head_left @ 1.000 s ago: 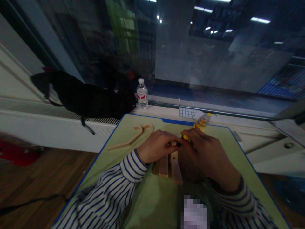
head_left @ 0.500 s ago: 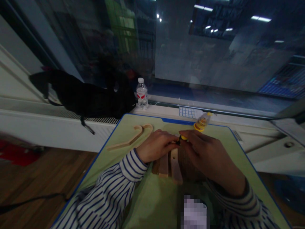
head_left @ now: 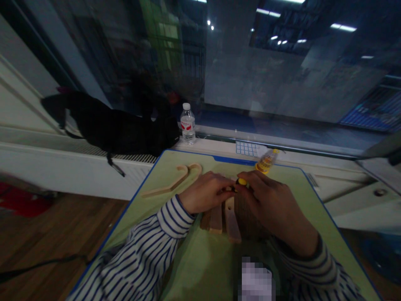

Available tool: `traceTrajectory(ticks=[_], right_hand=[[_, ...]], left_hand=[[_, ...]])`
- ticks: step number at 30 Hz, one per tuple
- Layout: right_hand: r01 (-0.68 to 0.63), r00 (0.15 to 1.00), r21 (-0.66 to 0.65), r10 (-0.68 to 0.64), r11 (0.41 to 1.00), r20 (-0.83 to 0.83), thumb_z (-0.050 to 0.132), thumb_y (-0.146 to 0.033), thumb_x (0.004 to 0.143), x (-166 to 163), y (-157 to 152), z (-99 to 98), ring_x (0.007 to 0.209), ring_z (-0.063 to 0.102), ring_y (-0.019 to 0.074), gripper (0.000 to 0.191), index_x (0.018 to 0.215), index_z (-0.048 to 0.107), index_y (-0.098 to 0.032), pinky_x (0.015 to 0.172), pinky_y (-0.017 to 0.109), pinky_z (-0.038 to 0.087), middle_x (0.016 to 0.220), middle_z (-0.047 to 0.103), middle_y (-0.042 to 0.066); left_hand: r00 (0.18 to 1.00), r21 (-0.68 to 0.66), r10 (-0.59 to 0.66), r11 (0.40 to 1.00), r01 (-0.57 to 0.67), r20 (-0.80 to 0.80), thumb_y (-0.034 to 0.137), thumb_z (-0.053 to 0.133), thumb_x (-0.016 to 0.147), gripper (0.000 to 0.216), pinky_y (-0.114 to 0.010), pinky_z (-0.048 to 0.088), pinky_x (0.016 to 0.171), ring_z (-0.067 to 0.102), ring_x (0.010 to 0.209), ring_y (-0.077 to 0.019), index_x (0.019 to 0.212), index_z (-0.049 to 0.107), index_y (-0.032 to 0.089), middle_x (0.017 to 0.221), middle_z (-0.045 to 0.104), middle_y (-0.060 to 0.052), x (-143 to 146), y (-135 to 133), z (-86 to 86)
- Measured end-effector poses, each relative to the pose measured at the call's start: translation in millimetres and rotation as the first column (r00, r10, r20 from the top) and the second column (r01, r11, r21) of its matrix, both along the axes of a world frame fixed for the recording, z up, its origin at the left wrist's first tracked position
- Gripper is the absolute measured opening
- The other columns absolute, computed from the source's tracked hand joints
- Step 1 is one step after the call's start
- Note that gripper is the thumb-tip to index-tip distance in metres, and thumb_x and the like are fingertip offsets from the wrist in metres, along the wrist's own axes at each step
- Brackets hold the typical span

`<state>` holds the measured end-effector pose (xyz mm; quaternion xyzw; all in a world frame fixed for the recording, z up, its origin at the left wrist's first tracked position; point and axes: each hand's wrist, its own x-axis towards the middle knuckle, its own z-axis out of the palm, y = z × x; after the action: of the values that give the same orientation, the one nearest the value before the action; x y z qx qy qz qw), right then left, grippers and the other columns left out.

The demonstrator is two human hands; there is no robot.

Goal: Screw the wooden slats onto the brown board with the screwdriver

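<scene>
Yellow and black, a small tool (head_left: pixel 242 182) pokes out between the two hands, over the wood near the far side of the table (head_left: pixel 188 267). The right hand (head_left: pixel 272 202) pinches it with the thumb and the first finger. The left hand (head_left: pixel 206 192) is bent in close beside it, with its thumb and finger near the dark end of the tool. I cannot tell if those fingertips squeeze something or just touch it, because it is dark and small there.

Under the hands are two pale wood strips. The left strip (head_left: pixel 216 220) is partly under the left hand. The right strip (head_left: pixel 232 225) has a little round hole in it. They lie side by side on a brown board (head_left: pixel 249 221), with a gap between them at the near end.

To the left, two bent wood sticks (head_left: pixel 171 186) with curly tops lie on the green table top, close together. A glue bottle (head_left: pixel 266 162) with yellow ends leans just past the right hand. By the window, a water bottle (head_left: pixel 188 124) stands up next to a black bag (head_left: pixel 125 131). A paper with blue squares (head_left: pixel 246 148) lies on the sill.
</scene>
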<state>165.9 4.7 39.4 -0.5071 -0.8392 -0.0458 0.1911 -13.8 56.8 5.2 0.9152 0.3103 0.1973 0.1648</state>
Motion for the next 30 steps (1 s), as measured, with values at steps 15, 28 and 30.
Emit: traceTrajectory(ticks=[15,28,30], right_hand=[[-0.087,0.994,-0.069,0.082,0.994,-0.078,0.042,-0.023,0.092,-1.3,-1.6,4.7,0.097,0.063,0.0208,0.024,0.114,0.053,-0.02,0.084,0.036,0.05,0.114,0.064,0.004],[-0.019,0.998,-0.022,0.018,1.0,-0.055,0.047,-0.034,0.09,0.5,0.0,0.2,0.072,0.066,0.0217,0.016,0.099,0.052,-0.022,0.06,0.033,0.047,0.091,0.066,0.003],[-0.013,0.999,-0.025,0.012,1.0,-0.048,0.048,-0.035,0.09,0.2,0.2,1.0,0.071,0.066,0.0215,0.015,0.097,0.051,-0.022,0.059,0.032,0.046,0.091,0.066,0.003]], left_hand=[[0.998,0.062,0.048,0.997,-0.045,-0.039,0.035,0.052,0.089,0.02,-0.026,0.039,0.071,0.062,0.081,-0.017,0.084,0.061,0.017,0.085,0.067,-0.003,0.4,2.5,-6.4],[0.999,0.012,-0.027,1.0,0.027,-0.028,0.025,0.047,0.092,0.015,-0.026,0.041,0.075,0.059,0.088,-0.0161,0.092,0.061,0.019,0.088,0.065,-0.002,-0.3,0.7,-2.6],[0.999,-0.007,-0.039,0.999,0.038,-0.019,0.023,0.046,0.092,0.016,-0.026,0.041,0.077,0.059,0.089,-0.0161,0.094,0.062,0.02,0.09,0.065,-0.002,-0.6,0.6,-1.9]])
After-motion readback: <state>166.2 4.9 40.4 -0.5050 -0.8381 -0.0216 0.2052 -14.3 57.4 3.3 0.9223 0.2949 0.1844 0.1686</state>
